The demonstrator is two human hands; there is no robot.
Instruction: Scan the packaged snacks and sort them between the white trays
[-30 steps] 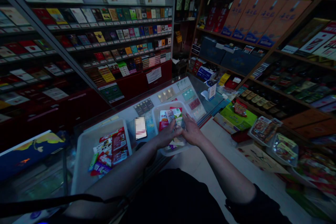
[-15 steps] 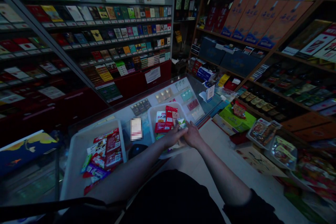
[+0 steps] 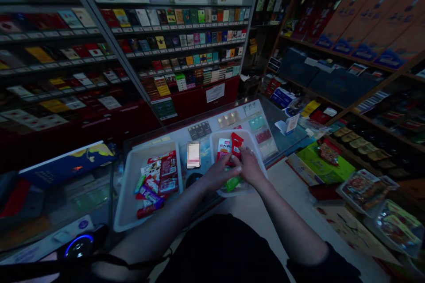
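Both my hands are over the right white bin (image 3: 260, 162) on the glass counter. My left hand (image 3: 222, 172) and my right hand (image 3: 250, 167) meet above it, fingers pinched together on a red snack packet (image 3: 237, 146) that stands up between them. Another red packet (image 3: 224, 148) leans behind it, and a green packet (image 3: 233, 183) lies under my left hand. The left white bin (image 3: 129, 194) holds several red, green and purple packets (image 3: 156, 179).
A phone (image 3: 193, 155) lies on the counter between the bins. Shelves of cigarette packs (image 3: 186, 44) fill the wall behind. Boxed goods and snack trays (image 3: 365, 185) line the right side. A dark device with a blue ring (image 3: 78, 246) sits at the lower left.
The view has swung, shifting everything right. My hands have stayed together over the right bin; the stack of packets they held now looks smaller, with a green packet lying below.
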